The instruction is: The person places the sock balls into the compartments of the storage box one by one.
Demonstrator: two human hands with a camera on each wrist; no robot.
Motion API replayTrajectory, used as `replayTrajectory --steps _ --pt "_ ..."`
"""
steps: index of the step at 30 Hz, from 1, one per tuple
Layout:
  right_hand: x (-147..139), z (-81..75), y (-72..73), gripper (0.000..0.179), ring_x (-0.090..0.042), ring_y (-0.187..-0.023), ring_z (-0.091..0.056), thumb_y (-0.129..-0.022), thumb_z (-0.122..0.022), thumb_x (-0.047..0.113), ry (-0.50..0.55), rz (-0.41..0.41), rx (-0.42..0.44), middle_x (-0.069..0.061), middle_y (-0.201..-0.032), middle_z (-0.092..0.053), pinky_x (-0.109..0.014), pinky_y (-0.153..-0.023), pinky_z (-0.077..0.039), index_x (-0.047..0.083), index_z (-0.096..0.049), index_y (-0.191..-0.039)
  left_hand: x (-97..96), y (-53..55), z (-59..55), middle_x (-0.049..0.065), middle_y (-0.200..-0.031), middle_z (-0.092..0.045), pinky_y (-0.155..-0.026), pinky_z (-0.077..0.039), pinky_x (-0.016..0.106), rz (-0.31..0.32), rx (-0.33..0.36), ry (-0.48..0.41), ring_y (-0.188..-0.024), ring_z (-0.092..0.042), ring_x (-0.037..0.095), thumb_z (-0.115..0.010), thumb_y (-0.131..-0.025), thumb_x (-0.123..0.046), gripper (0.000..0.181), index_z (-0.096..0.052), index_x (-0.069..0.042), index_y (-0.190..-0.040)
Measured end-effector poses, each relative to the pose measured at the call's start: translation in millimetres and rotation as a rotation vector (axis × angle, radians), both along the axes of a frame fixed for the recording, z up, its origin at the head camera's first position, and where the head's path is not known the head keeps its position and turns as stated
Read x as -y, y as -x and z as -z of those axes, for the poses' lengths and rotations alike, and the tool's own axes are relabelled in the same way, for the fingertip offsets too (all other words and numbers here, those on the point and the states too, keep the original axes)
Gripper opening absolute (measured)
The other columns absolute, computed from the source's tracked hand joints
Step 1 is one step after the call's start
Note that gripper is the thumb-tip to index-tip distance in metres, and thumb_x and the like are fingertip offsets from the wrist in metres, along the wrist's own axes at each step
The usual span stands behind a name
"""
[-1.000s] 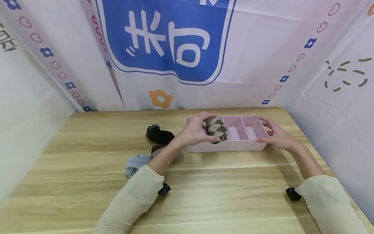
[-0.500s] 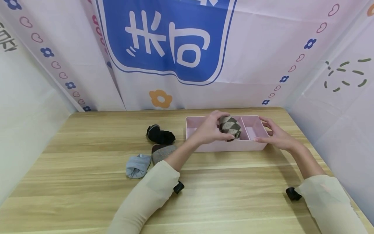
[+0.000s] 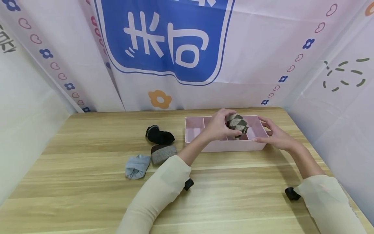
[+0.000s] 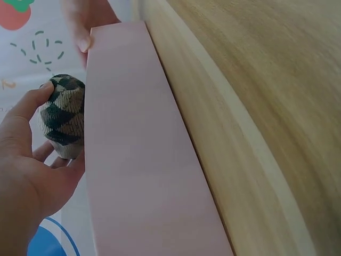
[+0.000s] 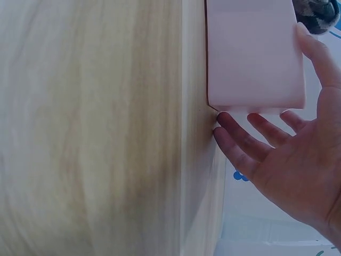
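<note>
My left hand [image 3: 219, 126] pinches a balled-up sock [image 3: 237, 124] with a brown-and-beige argyle pattern, thumb on the near side and fingers behind. The sock is over the right half of a pink divided storage box [image 3: 233, 146], overlapping a divider near the right-end compartment. In the left wrist view the sock [image 4: 64, 117] shows just above the box's rim. My right hand [image 3: 276, 135] holds the box's right end. In the right wrist view its thumb [image 5: 311, 45] lies along the front wall by the rim, and its fingers [image 5: 245, 141] reach around the end wall.
Left of the box lie a black sock [image 3: 160, 136], a grey folded sock [image 3: 164, 154] with a dark brown part, and a light blue folded sock [image 3: 137, 166]. A printed cloth [image 3: 248, 65] hangs behind the wooden table [image 3: 87, 195].
My left hand has carried the argyle sock to the right along the box, from its left half to near the right-end compartment. The right hand stays at the box's right end.
</note>
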State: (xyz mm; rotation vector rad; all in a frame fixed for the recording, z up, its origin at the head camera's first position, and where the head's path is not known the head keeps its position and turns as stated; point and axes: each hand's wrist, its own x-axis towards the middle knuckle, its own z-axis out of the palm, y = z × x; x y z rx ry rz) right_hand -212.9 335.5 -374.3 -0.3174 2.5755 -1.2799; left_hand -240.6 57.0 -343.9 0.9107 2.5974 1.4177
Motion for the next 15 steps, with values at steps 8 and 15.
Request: replayTrajectory --steps 8,15 --pt "1.3 -0.4 0.1 0.104 -0.065 -0.144 -0.022 -0.094 -0.075 0.021 0.002 -0.003 0.003 -0.035 -0.166 -0.008 -0.074 -0.113 -0.027 0.009 -0.002 -0.167 -4.3 3.3 3.8 0.010 -0.129 -0.060 -0.090 -0.051 0.023 -0.041 0.027 0.011 -0.113 -0.058 0.020 -0.092 -0.079 -0.024 0.071 -0.061 -0.008 -0.141" --pt "0.3 -0.3 0.0 0.105 -0.066 -0.144 -0.022 -0.094 -0.074 0.022 -0.001 0.004 0.016 -0.036 -0.166 -0.008 -0.073 -0.113 -0.028 0.009 0.001 -0.167 -14.9 8.1 6.3 0.011 -0.135 -0.059 -0.096 -0.049 0.029 -0.078 0.017 -0.010 -0.118 -0.055 0.022 -0.093 -0.078 -0.025 0.068 -0.064 -0.010 -0.137"
